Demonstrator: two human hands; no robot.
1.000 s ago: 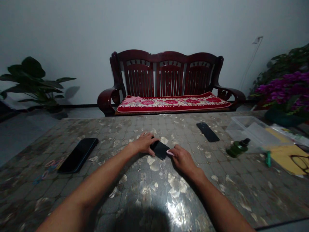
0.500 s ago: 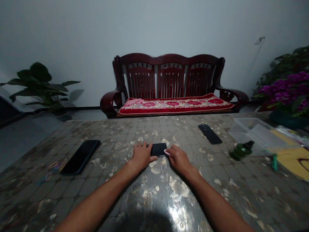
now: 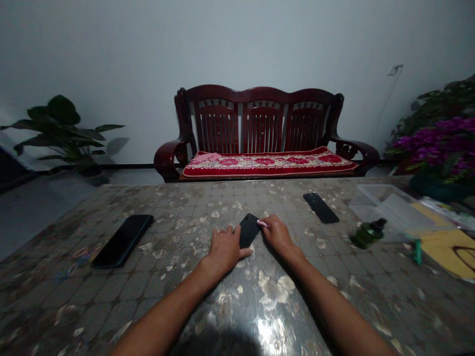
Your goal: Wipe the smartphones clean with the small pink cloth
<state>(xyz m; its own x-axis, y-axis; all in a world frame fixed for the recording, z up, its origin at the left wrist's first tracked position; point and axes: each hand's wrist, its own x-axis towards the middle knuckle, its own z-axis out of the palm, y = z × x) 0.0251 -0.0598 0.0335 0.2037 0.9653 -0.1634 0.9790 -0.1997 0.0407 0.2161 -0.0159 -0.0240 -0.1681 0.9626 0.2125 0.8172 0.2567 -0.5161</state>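
A black smartphone (image 3: pixel 249 231) lies slanted on the patterned tabletop, its left part covered by my left hand (image 3: pixel 225 245). That hand grips the phone, fingers over the far-left side and thumb along the near side. At the phone's right edge, my right hand (image 3: pixel 276 233) pinches a small pinkish-white piece of folded cloth (image 3: pixel 262 223); the fingers partly hide it. The cloth touches the phone near its upper right corner.
On the left lie a larger black phone (image 3: pixel 123 240) and several colourful bands (image 3: pixel 79 256). To the right are another dark phone (image 3: pixel 321 207), a green spray bottle (image 3: pixel 368 234), a clear plastic box (image 3: pixel 386 198), a green object (image 3: pixel 417 251) and yellow paper (image 3: pixel 443 249). A wooden bench (image 3: pixel 261 94) stands beyond.
The phone under my left hand has turned from lying nearly square to slanted. My right hand has shifted the cloth up and slightly right along its right edge.
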